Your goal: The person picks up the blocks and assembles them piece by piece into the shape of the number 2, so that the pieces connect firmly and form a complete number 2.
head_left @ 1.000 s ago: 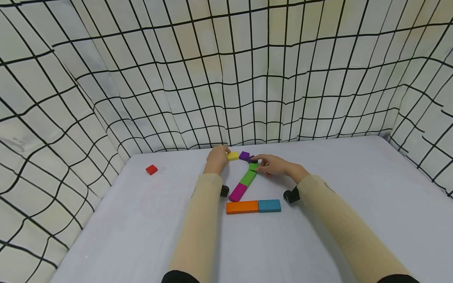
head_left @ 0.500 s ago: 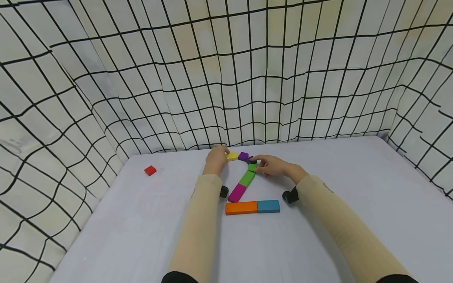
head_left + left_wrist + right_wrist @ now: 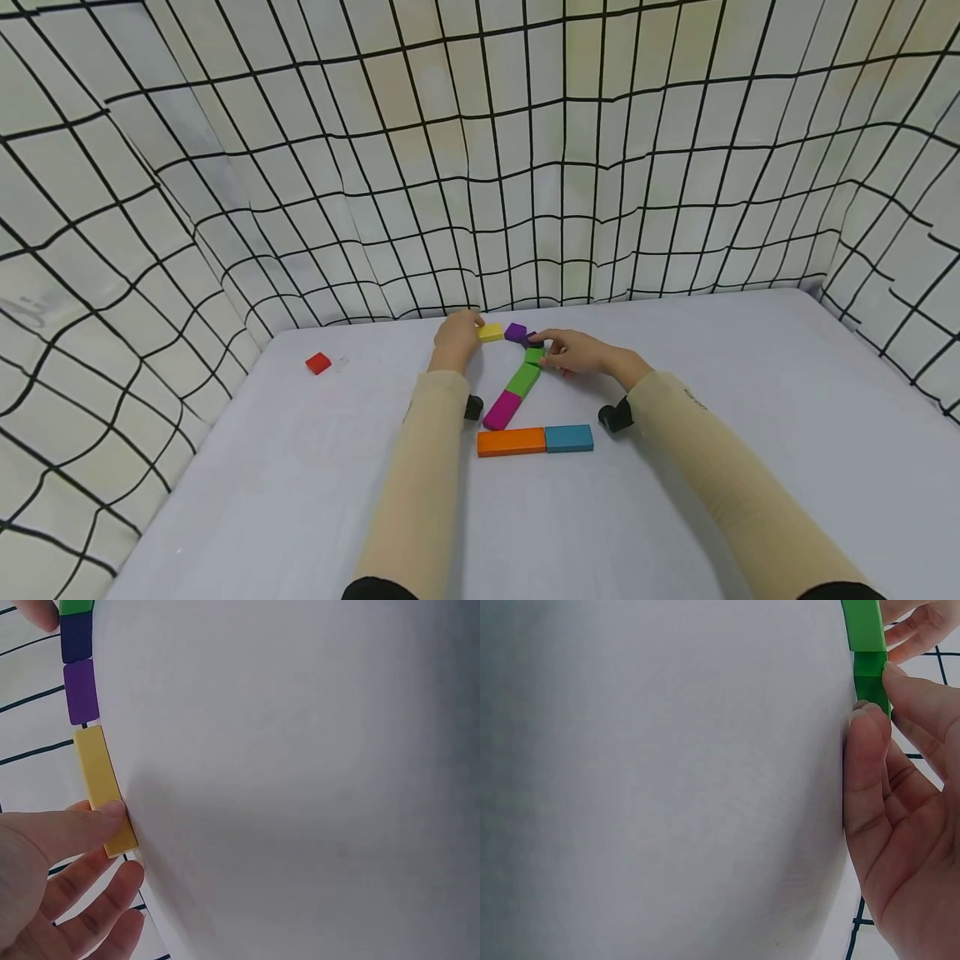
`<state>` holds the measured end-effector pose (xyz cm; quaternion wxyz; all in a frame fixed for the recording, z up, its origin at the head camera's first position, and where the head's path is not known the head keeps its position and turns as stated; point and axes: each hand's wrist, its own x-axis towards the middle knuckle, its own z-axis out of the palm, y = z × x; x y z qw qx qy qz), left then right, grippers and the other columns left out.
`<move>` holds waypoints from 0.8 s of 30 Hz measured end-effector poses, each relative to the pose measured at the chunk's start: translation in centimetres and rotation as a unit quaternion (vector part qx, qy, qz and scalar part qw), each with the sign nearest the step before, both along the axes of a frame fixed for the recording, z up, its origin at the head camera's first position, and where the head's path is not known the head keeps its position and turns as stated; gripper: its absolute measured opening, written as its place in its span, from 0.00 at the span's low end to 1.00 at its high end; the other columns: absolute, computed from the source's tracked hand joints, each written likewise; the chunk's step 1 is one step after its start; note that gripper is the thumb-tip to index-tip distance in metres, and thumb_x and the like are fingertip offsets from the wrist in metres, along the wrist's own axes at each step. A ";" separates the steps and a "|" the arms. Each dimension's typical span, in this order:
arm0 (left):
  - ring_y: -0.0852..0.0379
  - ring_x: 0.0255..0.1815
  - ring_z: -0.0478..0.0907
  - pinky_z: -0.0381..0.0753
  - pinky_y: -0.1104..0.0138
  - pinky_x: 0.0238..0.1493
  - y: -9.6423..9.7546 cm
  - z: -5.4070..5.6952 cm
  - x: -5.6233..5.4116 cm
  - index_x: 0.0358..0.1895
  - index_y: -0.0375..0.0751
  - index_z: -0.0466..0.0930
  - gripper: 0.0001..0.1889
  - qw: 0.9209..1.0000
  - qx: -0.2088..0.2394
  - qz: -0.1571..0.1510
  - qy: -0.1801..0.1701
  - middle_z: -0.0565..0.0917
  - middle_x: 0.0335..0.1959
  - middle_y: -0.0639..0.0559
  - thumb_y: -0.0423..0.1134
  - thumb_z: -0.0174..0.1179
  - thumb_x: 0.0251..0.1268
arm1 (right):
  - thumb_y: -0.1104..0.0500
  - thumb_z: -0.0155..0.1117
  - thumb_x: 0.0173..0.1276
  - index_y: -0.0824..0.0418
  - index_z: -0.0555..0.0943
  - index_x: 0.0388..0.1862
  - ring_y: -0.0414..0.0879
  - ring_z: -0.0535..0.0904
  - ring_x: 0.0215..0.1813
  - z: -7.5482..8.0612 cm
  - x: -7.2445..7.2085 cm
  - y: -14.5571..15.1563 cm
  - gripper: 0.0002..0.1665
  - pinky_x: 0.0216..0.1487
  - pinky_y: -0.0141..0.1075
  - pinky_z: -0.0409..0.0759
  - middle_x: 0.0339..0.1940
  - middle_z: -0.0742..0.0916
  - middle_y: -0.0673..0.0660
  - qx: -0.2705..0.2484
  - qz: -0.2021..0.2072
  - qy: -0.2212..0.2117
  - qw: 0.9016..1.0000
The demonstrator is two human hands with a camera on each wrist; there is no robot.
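At the table's far edge my left hand (image 3: 455,340) pinches a yellow block (image 3: 99,776) between thumb and fingers, its thumb on the block's broad side. Beside its free end stands a purple block (image 3: 81,691), then a dark blue block (image 3: 76,637). My right hand (image 3: 579,350) has its thumb at the side of a small green block (image 3: 871,671) and its index fingertip at the block's lower end; in the head view that index finger reaches the dark blue block. A longer green block (image 3: 522,380) and a magenta block (image 3: 502,411) continue the curved row toward me.
Nearer me, an orange block (image 3: 512,442) and a blue block (image 3: 569,437) lie end to end. A red block (image 3: 318,362) lies apart at the left. Black-lined netting over white walls (image 3: 525,192) rises behind the white table (image 3: 337,517).
Both hands and the blocks stay where they are. The whole head view has shifted slightly.
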<state>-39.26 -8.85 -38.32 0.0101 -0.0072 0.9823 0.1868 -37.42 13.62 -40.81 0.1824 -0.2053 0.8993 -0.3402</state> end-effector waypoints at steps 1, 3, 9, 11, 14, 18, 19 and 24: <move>0.43 0.64 0.76 0.76 0.52 0.63 0.0 0.0 0.0 0.66 0.42 0.81 0.22 1.000 -0.001 -0.001 0.000 0.78 0.67 0.42 0.26 0.59 0.71 | 0.54 0.61 0.79 0.54 0.68 0.78 0.46 0.77 0.35 0.0 0.0 0.0 0.32 0.42 0.35 0.77 0.49 0.81 0.60 0.000 0.001 0.000 1.000; 0.43 0.64 0.76 0.76 0.52 0.62 0.0 0.0 0.0 0.66 0.42 0.81 0.22 1.000 -0.002 -0.002 0.001 0.78 0.67 0.42 0.26 0.59 0.71 | 0.54 0.61 0.79 0.55 0.68 0.78 0.46 0.77 0.34 0.0 0.0 0.0 0.32 0.42 0.35 0.77 0.49 0.81 0.60 -0.001 0.000 -0.001 1.000; 0.43 0.64 0.76 0.77 0.52 0.62 0.2 -0.1 0.0 0.66 0.43 0.81 0.22 1.000 -0.003 -0.001 0.002 0.79 0.66 0.43 0.26 0.58 0.72 | 0.55 0.61 0.79 0.55 0.68 0.78 0.46 0.77 0.34 0.1 0.1 0.0 0.32 0.41 0.34 0.77 0.48 0.81 0.60 -0.004 -0.001 -0.003 1.000; 0.43 0.64 0.76 0.77 0.52 0.61 0.2 -0.1 -0.1 0.66 0.44 0.81 0.22 1.000 -0.002 0.000 0.002 0.79 0.67 0.43 0.26 0.58 0.72 | 0.55 0.61 0.79 0.56 0.68 0.78 0.46 0.77 0.34 0.2 0.1 0.0 0.32 0.41 0.34 0.77 0.48 0.81 0.60 -0.005 -0.001 -0.002 1.000; 0.43 0.63 0.77 0.78 0.52 0.61 0.3 -0.1 -0.2 0.66 0.44 0.81 0.22 1.000 0.000 0.002 0.004 0.79 0.66 0.43 0.25 0.58 0.72 | 0.55 0.61 0.79 0.56 0.68 0.78 0.46 0.77 0.34 0.4 0.2 0.0 0.32 0.41 0.34 0.77 0.48 0.82 0.60 -0.005 -0.002 -0.001 1.000; 0.43 0.63 0.77 0.77 0.52 0.62 0.2 -0.1 -0.2 0.65 0.44 0.81 0.22 1.000 0.005 0.001 0.004 0.79 0.66 0.42 0.25 0.57 0.72 | 0.55 0.61 0.79 0.56 0.68 0.78 0.46 0.77 0.34 0.5 0.3 0.0 0.31 0.41 0.35 0.77 0.47 0.82 0.60 -0.005 -0.001 0.002 1.000; 0.43 0.64 0.76 0.77 0.52 0.62 0.2 -0.1 -0.1 0.66 0.44 0.81 0.22 1.000 0.008 0.001 0.004 0.79 0.67 0.42 0.25 0.57 0.72 | 0.55 0.61 0.79 0.57 0.68 0.78 0.47 0.77 0.34 0.4 0.3 0.0 0.31 0.41 0.35 0.77 0.47 0.81 0.60 -0.005 0.001 0.003 1.000; 0.42 0.68 0.73 0.74 0.50 0.65 -0.4 -0.1 0.0 0.68 0.45 0.79 0.26 1.000 0.026 -0.007 0.001 0.76 0.70 0.42 0.23 0.58 0.68 | 0.55 0.61 0.79 0.56 0.69 0.77 0.47 0.77 0.35 0.3 0.3 0.0 0.31 0.42 0.35 0.76 0.47 0.81 0.60 -0.001 0.004 0.005 1.000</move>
